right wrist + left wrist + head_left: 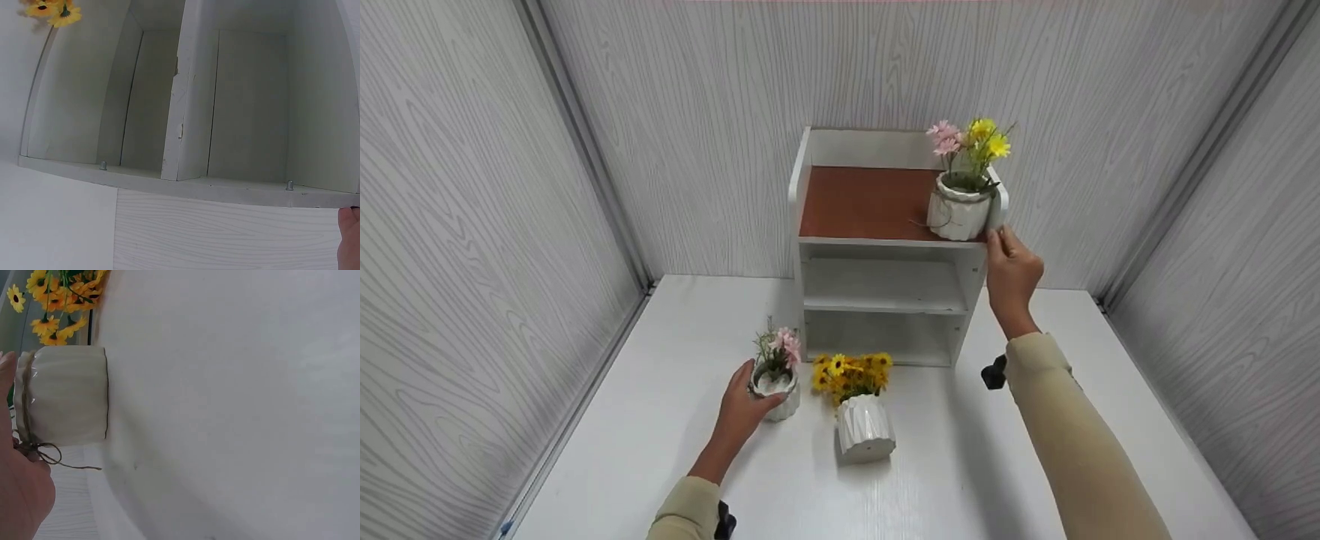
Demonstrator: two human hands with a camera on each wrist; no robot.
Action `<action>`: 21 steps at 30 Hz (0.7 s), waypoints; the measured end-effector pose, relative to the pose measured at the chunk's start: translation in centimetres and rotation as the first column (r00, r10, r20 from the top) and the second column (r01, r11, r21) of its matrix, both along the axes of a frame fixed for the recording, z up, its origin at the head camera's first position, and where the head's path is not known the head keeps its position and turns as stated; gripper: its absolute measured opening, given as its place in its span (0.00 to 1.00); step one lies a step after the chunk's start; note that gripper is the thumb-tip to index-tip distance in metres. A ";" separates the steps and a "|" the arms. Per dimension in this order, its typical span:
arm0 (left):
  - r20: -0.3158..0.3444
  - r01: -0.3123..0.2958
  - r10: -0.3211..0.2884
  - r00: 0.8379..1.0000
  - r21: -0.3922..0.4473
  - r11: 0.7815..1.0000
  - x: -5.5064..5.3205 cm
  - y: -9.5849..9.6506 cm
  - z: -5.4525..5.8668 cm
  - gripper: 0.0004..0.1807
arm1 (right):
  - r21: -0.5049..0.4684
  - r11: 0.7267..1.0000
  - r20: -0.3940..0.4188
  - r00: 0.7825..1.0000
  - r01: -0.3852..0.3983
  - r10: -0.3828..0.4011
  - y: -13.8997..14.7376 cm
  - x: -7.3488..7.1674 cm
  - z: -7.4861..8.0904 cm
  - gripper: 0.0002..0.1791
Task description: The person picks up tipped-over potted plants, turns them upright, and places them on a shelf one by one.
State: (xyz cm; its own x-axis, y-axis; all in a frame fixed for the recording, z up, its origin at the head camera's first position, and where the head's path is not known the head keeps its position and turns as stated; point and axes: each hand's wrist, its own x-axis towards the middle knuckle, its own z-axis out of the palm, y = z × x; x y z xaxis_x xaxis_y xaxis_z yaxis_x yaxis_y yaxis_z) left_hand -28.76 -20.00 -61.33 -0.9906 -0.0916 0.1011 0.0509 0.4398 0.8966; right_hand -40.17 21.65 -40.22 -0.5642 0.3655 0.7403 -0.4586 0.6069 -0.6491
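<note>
My left hand (pixel 744 405) grips a small white pot (pixel 786 407) of pink flowers by its rim, thumb and fingers on opposite sides. In the left wrist view this pot (pixel 67 395) has twine tied in a bow below its rim. With curled fingers, my right hand (pixel 1014 274) pinches the right front edge of a white shelf unit (pixel 885 241), just below the top board. Close above that hand, a white pot (pixel 958 214) of pink and yellow flowers stands on the brown top. A third pot (pixel 866 427), with yellow flowers, lies tipped over on the table, between the hands.
The shelf unit has two open compartments (pixel 247 107) under its top, and stands against the wood-grain back wall (pixel 720 150). Grey-white panels (pixel 457 247) close in both sides of the white table (pixel 607 442). A low rim borders the brown top (pixel 862 199).
</note>
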 end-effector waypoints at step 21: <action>-0.006 -0.024 0.025 1.000 0.051 0.998 -0.3 0.4 -1.4 0.58 | 0.004 1.000 -0.008 1.000 0.008 -0.008 0.0 -0.3 -0.2 0.12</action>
